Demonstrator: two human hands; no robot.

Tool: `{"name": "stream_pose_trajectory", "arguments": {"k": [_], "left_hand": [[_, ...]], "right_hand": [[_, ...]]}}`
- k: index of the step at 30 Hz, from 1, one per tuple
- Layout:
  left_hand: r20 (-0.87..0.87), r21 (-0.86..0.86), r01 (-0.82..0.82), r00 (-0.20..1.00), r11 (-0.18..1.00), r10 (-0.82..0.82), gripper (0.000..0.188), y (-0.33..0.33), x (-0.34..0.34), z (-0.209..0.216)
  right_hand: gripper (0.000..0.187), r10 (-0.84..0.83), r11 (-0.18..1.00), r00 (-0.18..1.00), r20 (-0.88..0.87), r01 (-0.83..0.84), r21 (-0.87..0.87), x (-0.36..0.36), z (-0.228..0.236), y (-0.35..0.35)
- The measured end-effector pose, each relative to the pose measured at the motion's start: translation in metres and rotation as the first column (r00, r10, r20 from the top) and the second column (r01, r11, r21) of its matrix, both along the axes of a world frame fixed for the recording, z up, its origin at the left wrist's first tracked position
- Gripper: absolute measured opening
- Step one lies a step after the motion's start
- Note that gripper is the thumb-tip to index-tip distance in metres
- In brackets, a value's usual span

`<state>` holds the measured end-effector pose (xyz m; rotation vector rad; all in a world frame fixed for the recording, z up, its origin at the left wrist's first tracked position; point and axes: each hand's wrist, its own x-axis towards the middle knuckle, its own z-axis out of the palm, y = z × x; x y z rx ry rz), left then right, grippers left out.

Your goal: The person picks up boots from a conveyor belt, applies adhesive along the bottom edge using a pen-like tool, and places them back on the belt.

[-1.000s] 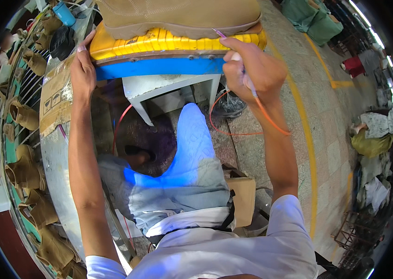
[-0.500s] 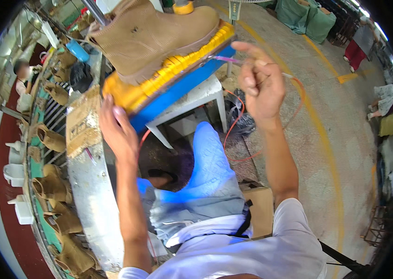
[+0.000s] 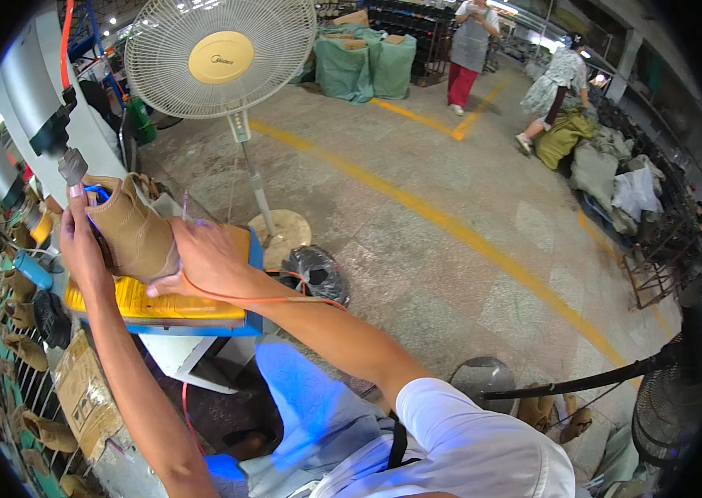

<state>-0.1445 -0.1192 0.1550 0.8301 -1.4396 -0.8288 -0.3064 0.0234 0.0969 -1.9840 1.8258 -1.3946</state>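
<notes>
Boot (image 3: 131, 228) now upright on yellow pad (image 3: 160, 303), view swung up; left hand (image 3: 81, 241) clasps heel, right hand (image 3: 206, 257) presses side (orange cord (image 3: 285, 299) looped). Cord may snag, tipping boot.
</notes>
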Motion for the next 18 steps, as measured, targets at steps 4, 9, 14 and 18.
{"name": "stream_pose_trajectory", "arguments": {"k": [4,9,14,18], "left_hand": [[-0.272,-0.131,-0.350,0.913,0.928,0.305,0.049,0.046,-0.028,-0.002],[-0.641,-0.156,-0.323,0.752,0.934,0.153,0.048,0.130,0.128,-0.014],[-0.493,-0.061,-0.193,0.859,0.979,0.139,0.044,0.123,0.217,0.031],[-0.324,0.204,-0.164,0.919,0.965,0.225,0.042,0.066,0.336,0.053]], "right_hand": [[0.095,0.108,0.994,0.994,-0.002,-0.108,-0.003,-0.029,-0.002,-0.018],[0.072,0.334,0.932,0.927,0.173,-0.352,0.088,0.023,-0.005,-0.033],[0.068,0.201,0.945,0.943,0.265,-0.258,0.201,-0.014,0.022,-0.003],[0.081,0.173,0.973,0.981,0.090,-0.184,0.141,-0.022,0.015,-0.008]]}}
